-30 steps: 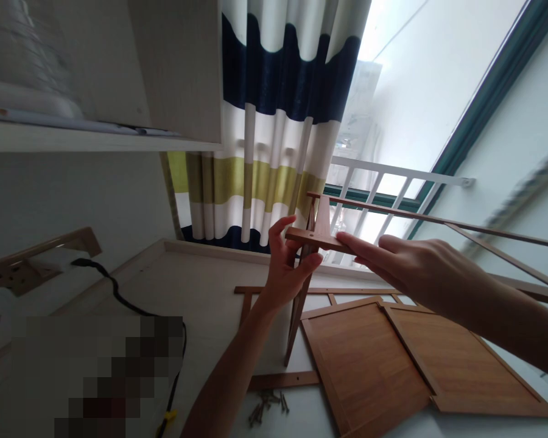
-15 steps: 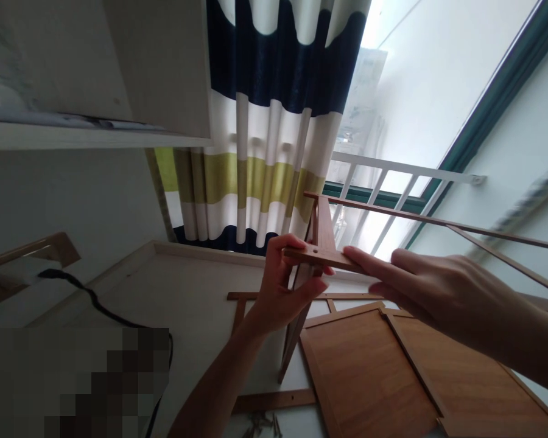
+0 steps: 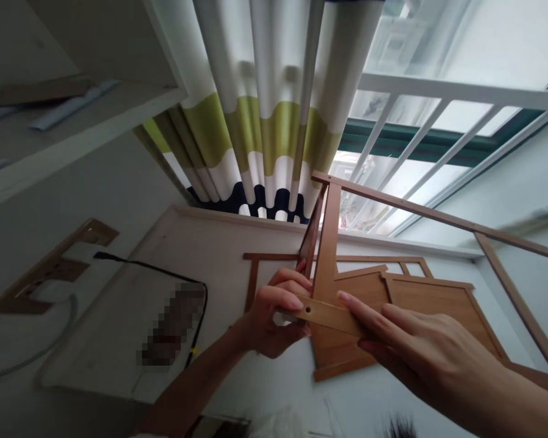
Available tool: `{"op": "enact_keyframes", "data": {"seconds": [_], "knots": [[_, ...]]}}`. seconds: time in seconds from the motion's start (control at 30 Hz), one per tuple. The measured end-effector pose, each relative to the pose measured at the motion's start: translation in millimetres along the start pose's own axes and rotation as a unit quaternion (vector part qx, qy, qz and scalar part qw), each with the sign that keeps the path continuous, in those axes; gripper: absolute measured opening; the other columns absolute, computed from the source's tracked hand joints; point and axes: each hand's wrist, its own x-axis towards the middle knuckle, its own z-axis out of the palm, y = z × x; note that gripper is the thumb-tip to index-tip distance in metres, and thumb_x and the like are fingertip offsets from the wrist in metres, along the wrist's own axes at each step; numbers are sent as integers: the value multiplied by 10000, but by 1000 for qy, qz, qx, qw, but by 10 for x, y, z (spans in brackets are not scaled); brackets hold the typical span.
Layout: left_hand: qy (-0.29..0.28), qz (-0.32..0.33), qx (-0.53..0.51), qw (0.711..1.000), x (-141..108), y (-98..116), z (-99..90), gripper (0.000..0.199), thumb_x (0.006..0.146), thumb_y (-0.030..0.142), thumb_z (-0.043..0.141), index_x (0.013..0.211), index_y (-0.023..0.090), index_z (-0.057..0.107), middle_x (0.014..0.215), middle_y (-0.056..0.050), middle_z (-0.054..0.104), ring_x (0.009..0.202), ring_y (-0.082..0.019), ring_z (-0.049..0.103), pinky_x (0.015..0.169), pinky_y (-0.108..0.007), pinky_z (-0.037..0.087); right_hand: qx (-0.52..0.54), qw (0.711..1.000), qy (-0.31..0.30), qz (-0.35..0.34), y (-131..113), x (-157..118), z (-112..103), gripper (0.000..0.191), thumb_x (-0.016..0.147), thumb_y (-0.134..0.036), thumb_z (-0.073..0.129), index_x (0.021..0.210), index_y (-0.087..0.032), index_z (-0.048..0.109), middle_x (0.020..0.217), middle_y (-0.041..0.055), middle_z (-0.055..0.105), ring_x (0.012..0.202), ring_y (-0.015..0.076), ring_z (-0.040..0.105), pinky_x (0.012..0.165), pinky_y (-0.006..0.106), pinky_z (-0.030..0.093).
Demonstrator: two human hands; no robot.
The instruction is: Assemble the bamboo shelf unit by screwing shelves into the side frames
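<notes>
My left hand (image 3: pixel 276 313) pinches the end of a wooden rail (image 3: pixel 331 316), close to a small dark hole in it. Around the same rail, further right, my right hand (image 3: pixel 422 350) has its thumb and fingers closed. The rail meets a wooden crosspiece (image 3: pixel 327 237) of an open frame, whose far rail (image 3: pixel 420 210) runs to the right edge. A darker slat (image 3: pixel 311 228) slopes beside the crosspiece, partly hidden by my left fingers. Whether the joint at the corner is tight, I cannot tell.
Behind the frame lie brown wooden panels (image 3: pixel 432 301) and a thin wooden frame piece (image 3: pixel 251 283). A black cable (image 3: pixel 153 264) runs from the wall socket (image 3: pixel 52 274) at left. A shelf (image 3: pixel 132 115) juts out at upper left. Striped curtains (image 3: pixel 274 134) hang beside a white railing (image 3: pixel 438 88).
The view has shifted, with the hands and held rail now lower in the picture. More of the rail's broad face shows. The screws at the bottom have left view. Both hands keep their hold.
</notes>
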Motion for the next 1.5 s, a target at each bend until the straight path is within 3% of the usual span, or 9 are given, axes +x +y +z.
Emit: {"op": "enact_keyframes", "data": {"seconds": [0.23, 0.43, 0.57, 0.73, 1.13, 1.3, 1.43, 1.5], "knots": [[6, -23, 16, 1000, 15, 58, -6, 316, 747, 184, 584, 1003, 228, 402, 713, 6, 555, 845, -163, 527, 924, -416, 395, 59, 997, -42, 8, 29, 27, -51, 368, 929, -342, 312, 1251, -173, 369, 704, -3, 571, 491, 102, 538, 420, 221, 370], [21, -28, 4, 999, 16, 28, 79, 419, 717, 189, 629, 1016, 250, 343, 690, 2, 581, 818, -176, 543, 903, -447, 435, 99, 991, -81, 30, 56, 8, -106, 398, 915, -354, 365, 1291, -224, 345, 719, -17, 563, 516, 92, 540, 454, 216, 369], [23, -31, 4, 999, 19, 30, 111, 374, 726, 214, 625, 983, 247, 356, 736, -13, 600, 847, -176, 546, 905, -467, 445, 112, 988, -101, 36, 58, -34, -159, 427, 903, -349, 403, 1308, -236, 328, 706, -31, 549, 491, 84, 510, 439, 230, 323], [34, -31, 13, 999, 8, 36, 139, 220, 772, 253, 566, 925, 237, 408, 765, -14, 575, 898, -164, 543, 941, -437, 430, 123, 987, -99, 38, 41, -68, -195, 406, 912, -330, 383, 1301, -220, 339, 690, -31, 543, 473, 70, 489, 414, 229, 275], [58, -44, 17, 997, -38, 61, 141, 341, 726, 218, 617, 1009, 236, 426, 777, -18, 575, 915, -170, 538, 943, -430, 424, 109, 988, -100, 41, 31, -29, -219, 410, 900, -330, 410, 1291, -221, 357, 681, -31, 543, 457, 73, 469, 420, 231, 266], [65, -56, 10, 996, -48, 72, 124, 320, 762, 323, 577, 1027, 232, 423, 762, -21, 577, 921, -179, 529, 941, -429, 407, 103, 988, -106, 36, 7, 21, -225, 414, 906, -334, 395, 1300, -216, 346, 670, -29, 533, 470, 78, 474, 422, 234, 261], [122, -66, -20, 990, -90, 83, 191, 239, 808, 394, 496, 980, 246, 423, 712, -8, 552, 922, -174, 518, 951, -438, 381, 116, 987, -105, 41, -7, 69, -213, 403, 909, -334, 391, 1291, -212, 356, 686, -25, 543, 488, 68, 489, 439, 220, 285], [165, -109, -26, 980, -131, 82, 247, 221, 808, 447, 470, 906, 261, 405, 653, 14, 517, 878, -168, 523, 945, -449, 372, 119, 986, -106, 42, -11, 77, -214, 405, 909, -335, 395, 1291, -209, 357, 694, -22, 548, 498, 66, 495, 447, 214, 297]]}}
